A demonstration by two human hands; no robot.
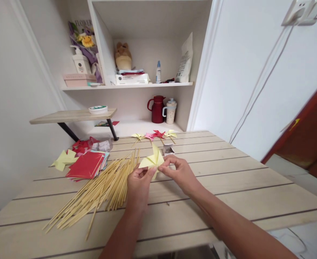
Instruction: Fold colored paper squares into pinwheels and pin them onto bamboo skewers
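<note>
1. Both hands meet over the middle of the wooden table, holding a folded yellow paper pinwheel just above the tabletop.
2. The left hand pinches the lower left edge of the paper between thumb and fingertips — fingers curled in, closed on the sheet.
3. The right hand grips the right side of the same piece, thumb and forefinger pressed together at its edge, the other fingers bent beneath.
4. Just left of the hands lies a loose spread of thin bamboo sticks, fanned toward the near left corner; the nearest ones almost reach the left hand.
5. Further left sits a stack of red paper squares, with cut yellow pieces beside it and a clear plastic container just behind.
6. Beyond the held paper — near the table's far edge — four finished pinwheels lie in a row, yellow, pink, red and yellow, and a small silvery box stands just in front of them.
7. Against the wall, a red jug and a spotted mug stand on the low shelf.
</note>
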